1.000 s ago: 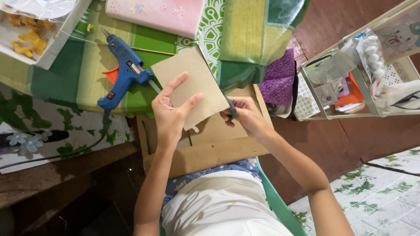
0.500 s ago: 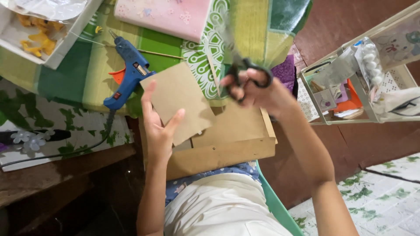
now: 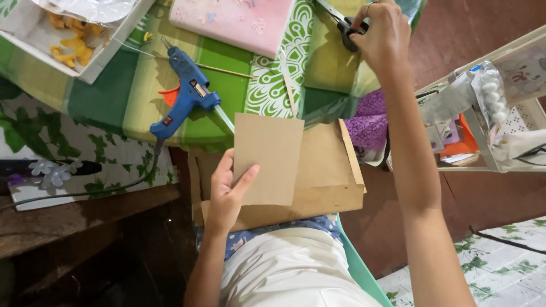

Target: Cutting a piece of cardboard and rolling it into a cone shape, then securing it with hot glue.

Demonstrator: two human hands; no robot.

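The left hand (image 3: 227, 196) pinches a flat brown cardboard rectangle (image 3: 267, 159), long axis upright, while the right hand (image 3: 382, 34), raised up and to the right, grips what seem to be black-handled scissors (image 3: 341, 21).

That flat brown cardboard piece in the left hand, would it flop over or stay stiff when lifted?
The flat brown cardboard rectangle probably stays stiff: it juts past the left hand without drooping, held only at one lower corner. It looks thin, so likely light. Its edges are straight and crisp, so it would probably crease rather than bend softly if pushed hard.
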